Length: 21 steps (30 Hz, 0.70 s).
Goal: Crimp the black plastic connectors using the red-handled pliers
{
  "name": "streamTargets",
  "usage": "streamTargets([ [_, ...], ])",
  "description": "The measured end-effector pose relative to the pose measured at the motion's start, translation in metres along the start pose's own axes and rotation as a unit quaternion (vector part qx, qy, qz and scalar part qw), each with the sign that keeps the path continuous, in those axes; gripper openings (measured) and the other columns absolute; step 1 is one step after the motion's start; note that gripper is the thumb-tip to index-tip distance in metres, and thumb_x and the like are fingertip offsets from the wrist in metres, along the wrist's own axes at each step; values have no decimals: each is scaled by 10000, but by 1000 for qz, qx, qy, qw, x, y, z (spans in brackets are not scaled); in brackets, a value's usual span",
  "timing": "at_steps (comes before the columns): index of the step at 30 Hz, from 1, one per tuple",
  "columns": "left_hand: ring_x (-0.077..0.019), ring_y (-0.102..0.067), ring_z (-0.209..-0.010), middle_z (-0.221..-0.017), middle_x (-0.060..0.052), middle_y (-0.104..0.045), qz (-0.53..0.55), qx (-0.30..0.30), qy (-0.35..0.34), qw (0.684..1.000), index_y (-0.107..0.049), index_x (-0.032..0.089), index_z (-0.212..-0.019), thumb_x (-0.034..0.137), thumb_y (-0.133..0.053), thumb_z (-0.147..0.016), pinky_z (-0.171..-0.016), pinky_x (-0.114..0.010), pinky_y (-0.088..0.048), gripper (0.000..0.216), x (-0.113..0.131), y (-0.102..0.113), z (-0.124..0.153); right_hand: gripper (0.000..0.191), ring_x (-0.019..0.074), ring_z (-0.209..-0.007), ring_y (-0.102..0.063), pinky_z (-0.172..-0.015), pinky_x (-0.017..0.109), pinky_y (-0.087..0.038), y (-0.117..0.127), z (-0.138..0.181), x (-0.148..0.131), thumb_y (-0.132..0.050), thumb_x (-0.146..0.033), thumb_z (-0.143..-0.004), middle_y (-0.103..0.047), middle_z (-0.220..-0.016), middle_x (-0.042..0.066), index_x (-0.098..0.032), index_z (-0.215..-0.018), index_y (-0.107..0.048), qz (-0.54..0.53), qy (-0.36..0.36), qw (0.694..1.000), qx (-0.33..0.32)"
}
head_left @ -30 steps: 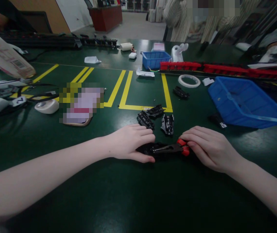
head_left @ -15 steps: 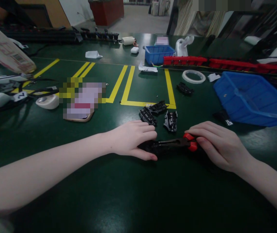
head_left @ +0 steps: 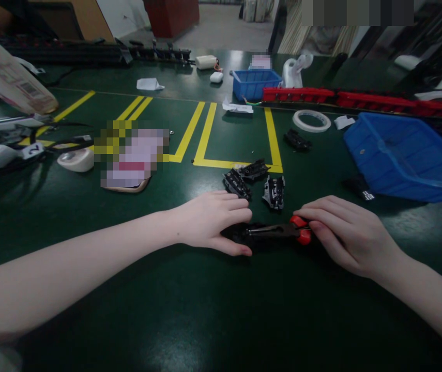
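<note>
My left hand [head_left: 215, 219] is closed round one end of a long, dark clamp-like tool [head_left: 271, 232], with its thumb along the near side. The tool lies crosswise low over the table, and two red lumps [head_left: 300, 222] sit at its right end. Between them, the thumb and fingers of my right hand [head_left: 347, 232] pinch something thin and dark, mostly hidden. Just beyond the tool are several black ribbed plastic parts [head_left: 274, 192]; one lies close to my left fingers.
A large blue bin [head_left: 410, 160] stands at right, with a black connector [head_left: 359, 186] beside it. Farther back are a tape roll [head_left: 311, 127], a small blue bin [head_left: 255, 85] and a red rail [head_left: 302, 95]. A phone [head_left: 139, 160] and a white mouse [head_left: 75, 160] lie left.
The red end of the tool and my right fingertips have shifted very slightly left and down. My left hand keeps its grip, and the view has tilted a little.
</note>
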State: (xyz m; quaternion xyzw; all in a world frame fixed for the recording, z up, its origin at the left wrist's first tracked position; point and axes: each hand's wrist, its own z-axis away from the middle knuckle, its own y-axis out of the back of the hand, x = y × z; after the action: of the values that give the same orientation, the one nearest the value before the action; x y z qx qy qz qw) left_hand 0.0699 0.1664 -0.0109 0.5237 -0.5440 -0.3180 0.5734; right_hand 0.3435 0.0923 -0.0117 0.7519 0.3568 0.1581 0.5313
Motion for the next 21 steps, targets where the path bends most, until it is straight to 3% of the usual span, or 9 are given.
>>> streamTargets([
  [14,-167,-536,-733,-825,-30,-583,-2,2,3,1000,-575,144,-878,553,-569,-852,-649,-271,-367,410,1,-1,0,190,192,-790,-609,-657,329,-512,3,-4,-1,-422,-130,-907,-668,-890,92,-147,-1007,-583,18,20,1000,10],
  [21,-181,-553,-777,-859,-36,-597,-22,10,-18,1000,-590,128,-917,550,-564,-858,-675,-292,-385,427,0,-1,1,172,233,-767,-620,-635,363,-531,3,-9,-5,-475,-109,-871,-673,-876,155,-91,-996,-592,81,79,993,27],
])
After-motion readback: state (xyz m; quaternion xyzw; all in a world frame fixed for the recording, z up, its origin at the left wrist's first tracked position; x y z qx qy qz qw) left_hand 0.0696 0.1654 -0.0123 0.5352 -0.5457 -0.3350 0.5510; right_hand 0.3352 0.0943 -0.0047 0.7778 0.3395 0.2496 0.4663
